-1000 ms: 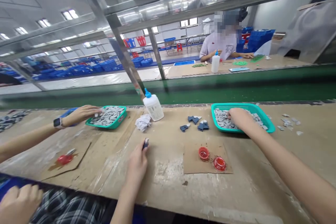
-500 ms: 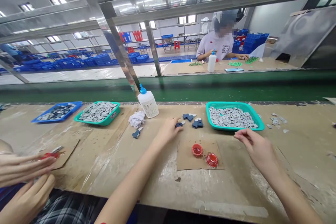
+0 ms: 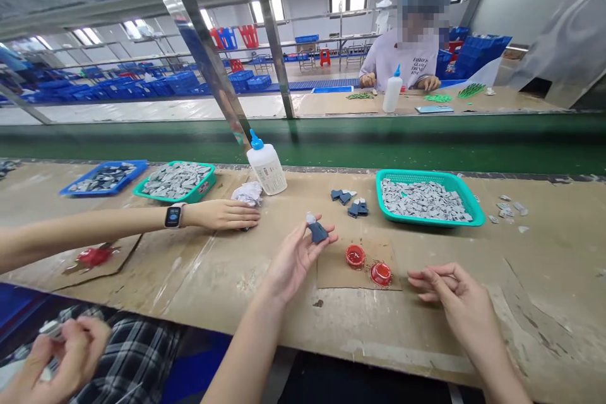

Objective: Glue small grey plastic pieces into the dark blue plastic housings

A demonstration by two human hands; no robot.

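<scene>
My left hand [image 3: 292, 262] is turned palm up, its thumb and fingers holding a small dark blue-grey plastic piece [image 3: 318, 233] with a pale tip. My right hand [image 3: 449, 287] hovers low over the table, thumb and fingertips pinched together; whatever they hold, if anything, is hidden. Between the hands, two small red cups [image 3: 355, 255] with wet-looking red insides or tops rest on a cardboard square [image 3: 331, 279]. Beyond them lie several more dark pieces [image 3: 358, 209], some with pale tips. A green basket [image 3: 430, 222] of light grey pieces stands past my right hand.
A white bottle [image 3: 269, 172] with a blue nozzle stands beside a crumpled white cloth [image 3: 246, 192]. A neighbour's hand [image 3: 227, 214] reaches in from the left. Further left are another green basket [image 3: 199, 188] and a blue tray [image 3: 137, 170]. Loose grey bits [image 3: 504, 208] lie at right.
My left hand has picked up a dark piece and drawn it nearer, turning palm up. My right hand has moved back from the basket. The neighbour's arm now stretches toward the cloth.
</scene>
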